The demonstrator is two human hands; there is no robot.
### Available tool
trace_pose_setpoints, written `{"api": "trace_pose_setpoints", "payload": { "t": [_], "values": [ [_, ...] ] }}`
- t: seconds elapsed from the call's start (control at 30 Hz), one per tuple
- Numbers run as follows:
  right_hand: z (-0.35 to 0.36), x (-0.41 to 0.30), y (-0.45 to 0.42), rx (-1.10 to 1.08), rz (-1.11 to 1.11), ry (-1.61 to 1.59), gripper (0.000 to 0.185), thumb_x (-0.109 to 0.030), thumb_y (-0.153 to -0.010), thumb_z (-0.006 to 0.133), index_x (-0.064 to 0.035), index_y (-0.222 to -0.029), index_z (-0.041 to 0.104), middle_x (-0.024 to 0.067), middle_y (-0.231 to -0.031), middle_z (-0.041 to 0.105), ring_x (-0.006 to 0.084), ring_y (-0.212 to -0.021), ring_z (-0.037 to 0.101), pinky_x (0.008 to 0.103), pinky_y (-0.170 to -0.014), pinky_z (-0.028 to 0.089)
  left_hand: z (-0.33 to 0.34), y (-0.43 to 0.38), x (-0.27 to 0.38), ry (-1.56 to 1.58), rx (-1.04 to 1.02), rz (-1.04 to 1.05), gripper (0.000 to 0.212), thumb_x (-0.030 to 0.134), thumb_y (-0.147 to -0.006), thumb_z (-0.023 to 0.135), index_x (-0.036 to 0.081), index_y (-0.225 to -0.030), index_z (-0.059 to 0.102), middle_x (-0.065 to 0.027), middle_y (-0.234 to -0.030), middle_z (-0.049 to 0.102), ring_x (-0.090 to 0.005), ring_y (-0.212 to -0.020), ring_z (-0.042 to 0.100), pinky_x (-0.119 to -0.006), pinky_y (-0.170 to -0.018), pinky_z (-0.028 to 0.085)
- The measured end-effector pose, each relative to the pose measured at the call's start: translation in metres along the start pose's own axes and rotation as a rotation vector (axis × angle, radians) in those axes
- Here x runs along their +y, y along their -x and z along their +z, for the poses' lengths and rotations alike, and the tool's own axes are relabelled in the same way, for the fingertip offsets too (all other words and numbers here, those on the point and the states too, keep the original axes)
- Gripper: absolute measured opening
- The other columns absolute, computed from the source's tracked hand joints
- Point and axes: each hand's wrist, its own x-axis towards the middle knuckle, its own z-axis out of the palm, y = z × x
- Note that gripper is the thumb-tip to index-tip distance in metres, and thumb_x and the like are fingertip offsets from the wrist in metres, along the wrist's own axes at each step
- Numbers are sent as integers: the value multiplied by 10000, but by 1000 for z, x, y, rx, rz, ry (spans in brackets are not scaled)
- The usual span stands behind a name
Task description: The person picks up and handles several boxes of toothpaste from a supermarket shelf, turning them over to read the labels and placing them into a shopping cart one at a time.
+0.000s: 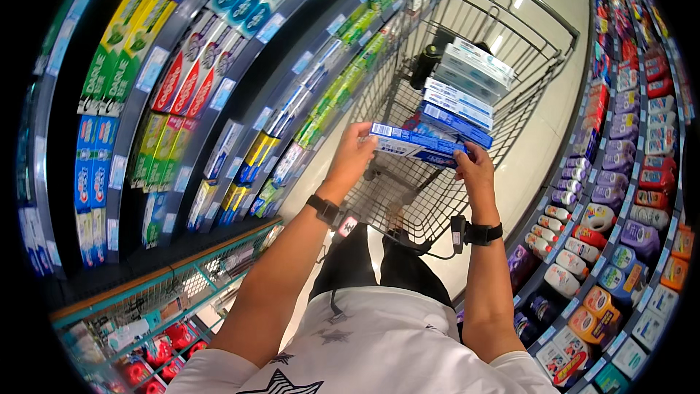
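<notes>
Between both hands I hold a long blue and white toothpaste box point(415, 144) level, over the near end of a metal shopping cart point(437, 197). My left hand point(353, 156) grips its left end, and my right hand point(474, 167) pinches its right end. Beyond it, in the cart, several boxes lie stacked side by side: a blue one point(458, 125) nearest, white and blue ones point(458, 103) behind, then grey-white ones point(476, 71) at the back. A dark bottle point(425, 67) stands to the left of these boxes. Something red and blue beneath them is partly hidden.
Shelves of toothpaste boxes point(191, 71) run along the left. On the right, shelves hold detergent bottles point(596, 224) and packs. A wire display basket with a wooden edge point(164, 273) stands at the lower left. The cart is on a pale tiled floor point(538, 137).
</notes>
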Motion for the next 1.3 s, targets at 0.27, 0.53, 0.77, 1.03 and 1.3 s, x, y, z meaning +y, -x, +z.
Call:
{"api": "trace_pose_setpoints", "payload": {
  "t": [0.27, 0.53, 0.77, 1.03, 1.3],
  "values": [
    [63, -41, 22, -293, -8, 13, 411, -316, -905, 752, 38, -1096, 668, 41, -846, 654, 71, -558, 528, 219, -487, 441, -85, 57, 16, 74, 172, -93, 361, 250, -1018, 605, 28, -1291, 526, -72, -1123, 610, -127, -896, 633, -259, -751, 547],
    [118, -55, 40, -494, 75, -36, 420, -348, -909, 745, 27, -1071, 648, 35, -803, 625, 90, -561, 532, 240, -494, 494, -133, 109, 11, 161, 371, -132, 382, 330, -1021, 604, 30, -1251, 549, -56, -1045, 621, -107, -757, 613, -242, -655, 514],
    [156, -58, 65, -991, 346, -258, 469, -298, -962, 692, 41, -1261, 570, 88, -977, 660, 142, -629, 621, 316, -647, 598, -174, 122, 40, 482, 522, -24, 420, 397, -1023, 575, 48, -1257, 562, -61, -1068, 631, -125, -799, 622, -278, -696, 533],
    [224, -60, 123, -1173, 390, -439, 346, -158, -1002, 621, -25, -1302, 512, 122, -1203, 629, 233, -968, 703, 378, -869, 609, -150, 139, 50, 252, 268, 127, 549, 215, -994, 636, 29, -1469, 430, -103, -1347, 558, -183, -1213, 556, -339, -1027, 454],
    [228, -79, 111, -1061, 291, -269, 420, -252, -1003, 625, -46, -1337, 476, 122, -1187, 632, 259, -1018, 690, 363, -831, 598, -182, 163, 58, 216, 152, -46, 656, 142, -919, 697, 50, -1505, 417, -55, -1309, 578, -119, -1136, 573, -261, -946, 487]
  ]
}}
